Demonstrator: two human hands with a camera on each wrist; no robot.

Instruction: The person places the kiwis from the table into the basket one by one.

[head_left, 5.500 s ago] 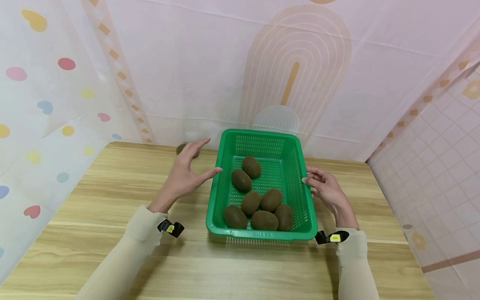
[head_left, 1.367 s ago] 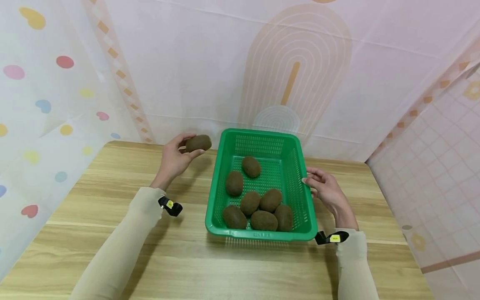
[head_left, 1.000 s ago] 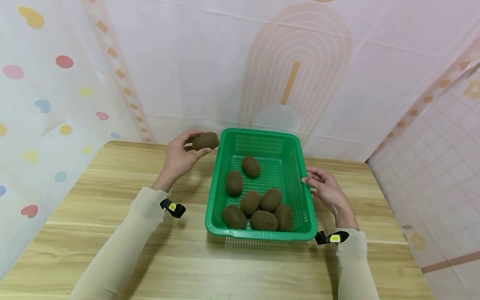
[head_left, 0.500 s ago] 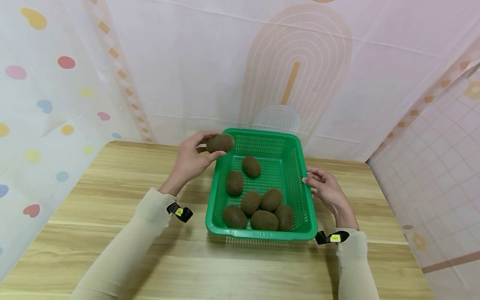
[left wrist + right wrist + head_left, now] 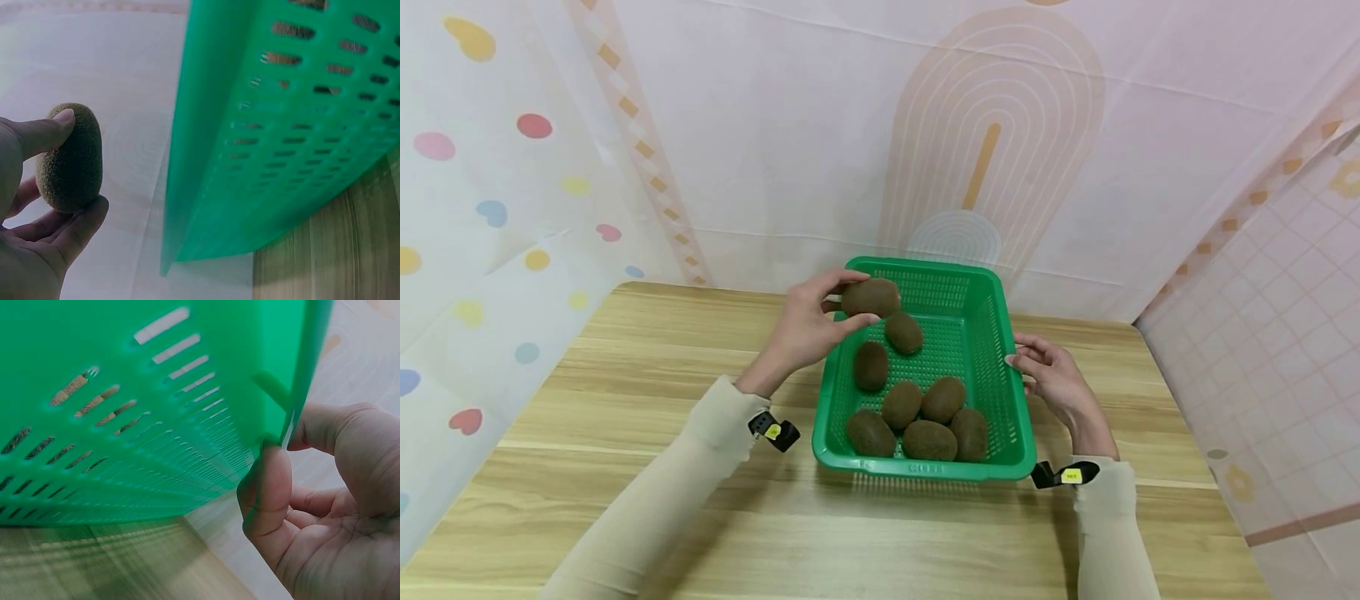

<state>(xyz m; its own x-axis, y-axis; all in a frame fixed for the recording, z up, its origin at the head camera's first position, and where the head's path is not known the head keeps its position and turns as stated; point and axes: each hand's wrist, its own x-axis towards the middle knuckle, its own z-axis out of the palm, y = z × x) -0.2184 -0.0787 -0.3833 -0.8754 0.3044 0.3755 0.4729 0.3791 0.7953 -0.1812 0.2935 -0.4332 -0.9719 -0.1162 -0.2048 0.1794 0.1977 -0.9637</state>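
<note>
My left hand (image 5: pixel 811 321) pinches a brown kiwi (image 5: pixel 872 297) between thumb and fingers, above the far left part of a green plastic basket (image 5: pixel 925 469). In the left wrist view the held kiwi (image 5: pixel 70 159) shows clear of the basket's slotted wall (image 5: pixel 212 206). Several other kiwis lie on the basket floor: one kiwi (image 5: pixel 903 332) stands farther back, another kiwi (image 5: pixel 871 366) is by the left wall, the rest cluster at the near end. My right hand (image 5: pixel 1051 373) grips the basket's right rim, with the thumb over it and fingers outside, as the right wrist view shows.
The basket rests on a wood-grain table (image 5: pixel 625 400), close to its back edge. Behind the table hangs a pale patterned sheet (image 5: pixel 790 150), and similar sheets close off both sides. A black strap camera (image 5: pixel 775 431) sits on the left wrist.
Earlier a kiwi lay on the table behind my left hand. That hand has picked it up and carried it rightward over the basket rim. My right hand has stayed on the rim.
</note>
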